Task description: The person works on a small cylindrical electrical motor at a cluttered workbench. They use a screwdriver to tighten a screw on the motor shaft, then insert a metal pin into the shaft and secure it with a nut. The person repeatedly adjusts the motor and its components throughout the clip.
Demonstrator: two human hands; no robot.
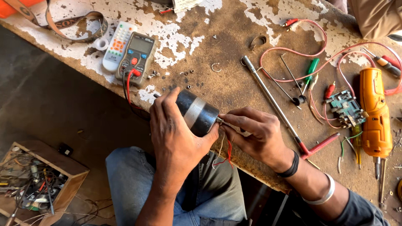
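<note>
My left hand grips a black cylindrical motor with a silver band around its middle, held over the near edge of the workbench. My right hand pinches the small shaft end of the motor with its fingertips. Thin red and white wires hang down from the motor between my hands, above my blue jeans.
A multimeter with red and black leads and a white remote lie at the back left. A metal rod, green screwdriver, circuit board, orange power screwdriver and red wires lie right. A wooden box of parts stands on the floor.
</note>
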